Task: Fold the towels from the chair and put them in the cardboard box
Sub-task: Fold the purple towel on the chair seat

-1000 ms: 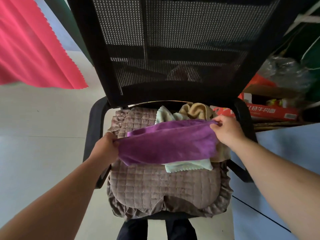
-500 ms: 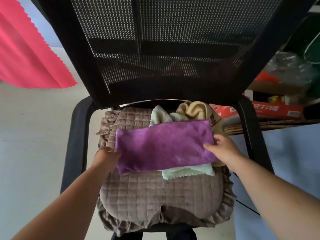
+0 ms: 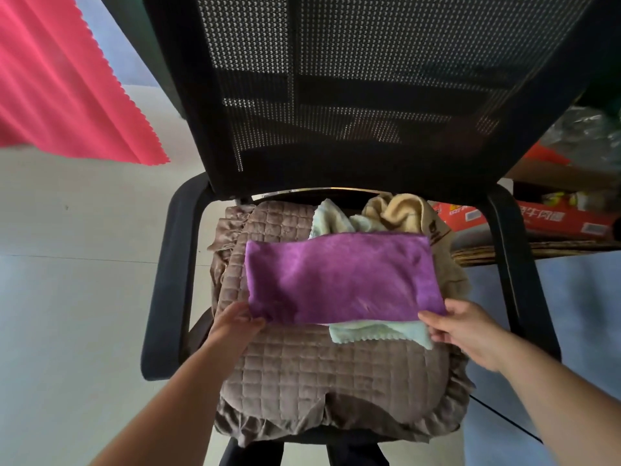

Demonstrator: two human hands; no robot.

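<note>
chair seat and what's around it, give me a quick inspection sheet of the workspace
surface: quilted brown seat cushion on a black mesh chair.
job's things: purple towel, folded, lying flat over a mint towel; tan towel bunched at the back.
clutter: red carton and plastic wrap right of the chair.
hands: left hand on the purple towel's near-left corner; right hand at its near-right corner.
cables: thin dark line on the floor, right.
surroundings: red cloth hanging upper left; cardboard box not clearly identifiable.

folded towel (image 3: 339, 277): purple
towel beneath (image 3: 376, 334): pale mint
rear towel (image 3: 403, 210): tan
seat cushion (image 3: 322, 375): taupe, quilted squares
cloth, upper left (image 3: 57, 79): red-pink
</note>
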